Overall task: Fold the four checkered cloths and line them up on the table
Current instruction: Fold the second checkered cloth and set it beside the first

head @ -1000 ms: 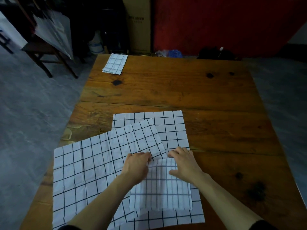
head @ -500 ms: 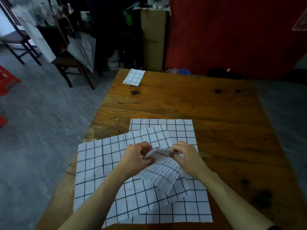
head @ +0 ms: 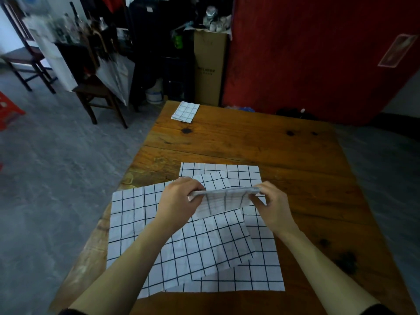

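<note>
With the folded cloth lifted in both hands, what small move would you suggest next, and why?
Probably carry the folded cloth, pinched at its ends by the left hand and right hand, toward the far left corner and set it beside the finished folded cloth. It already looks compact, and two open cloths still lie flat underneath awaiting folding.

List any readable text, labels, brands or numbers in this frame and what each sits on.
Nothing can be read.
Cardboard box: a dark printed line on its front, too small and blurred to read.
Red wall: a pale rectangular sign at upper right, blurred, no letters can be made out.
Checkered cloths, including the folded cloth held by the left hand and right hand: grid lines only, no text.
</note>
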The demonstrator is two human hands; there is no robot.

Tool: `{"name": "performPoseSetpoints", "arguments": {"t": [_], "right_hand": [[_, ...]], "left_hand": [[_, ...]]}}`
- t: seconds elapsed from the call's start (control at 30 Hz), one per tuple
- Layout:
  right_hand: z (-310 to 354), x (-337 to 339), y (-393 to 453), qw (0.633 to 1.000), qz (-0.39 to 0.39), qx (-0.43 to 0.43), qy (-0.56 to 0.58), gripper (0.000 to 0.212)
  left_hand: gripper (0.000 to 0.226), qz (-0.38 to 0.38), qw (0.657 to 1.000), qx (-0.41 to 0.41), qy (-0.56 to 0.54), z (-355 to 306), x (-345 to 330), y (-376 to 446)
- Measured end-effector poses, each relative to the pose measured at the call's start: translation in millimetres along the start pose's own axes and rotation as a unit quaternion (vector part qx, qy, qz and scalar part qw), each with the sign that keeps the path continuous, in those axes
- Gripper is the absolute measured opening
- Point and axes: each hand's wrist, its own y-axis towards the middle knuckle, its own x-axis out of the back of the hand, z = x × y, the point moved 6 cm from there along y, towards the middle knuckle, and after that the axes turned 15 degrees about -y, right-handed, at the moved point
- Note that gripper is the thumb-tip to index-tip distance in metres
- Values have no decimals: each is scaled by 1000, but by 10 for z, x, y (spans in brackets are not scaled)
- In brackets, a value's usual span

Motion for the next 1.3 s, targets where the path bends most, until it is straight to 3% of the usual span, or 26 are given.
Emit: {"name": "performPoseSetpoints", "arguments": {"t": [0.07,0.17,0.4,0.5,0.6,0.73,0.8,0.93,1.03,1.13,1.3], "right_hand": [[43,37,-67,999,-29,27,-5,9],[60,-55,-278,1000,-9,22,-8,8],[-156,-586,-1016,989,136,-31,-51,42],[-191,-670,-1172,984,161,-59,-37,34],[-181,-660,-1191,982,157,-104,-1,14],[-85,-526,-1070,981,127,-128,77,13],[-52,-441,-987,980,114,-128,106,8],[-80,-426,-866,976,119,-140,113,9],[-175,-497,-797,981,116,-136,70,20],[-295,-606,-767,986,108,-115,53,9],[-423,-761,-810,990,121,-77,-15,18]], "left_hand": [[18,2,999,-50,8,-75,32,-91],[26,25,997,-70,16,-4,-20,-350],[27,100,994,-25,23,349,-403,-1126],[22,95,995,26,-6,397,-443,-1226],[14,82,989,105,-67,431,-404,-1196],[19,32,973,179,-139,369,-286,-1061],[25,10,970,177,-165,336,-242,-960],[8,-2,960,191,-205,414,-238,-781],[13,-4,962,208,-175,511,-315,-703],[17,10,963,211,-168,614,-431,-691],[32,19,975,187,-115,717,-495,-815]]}}
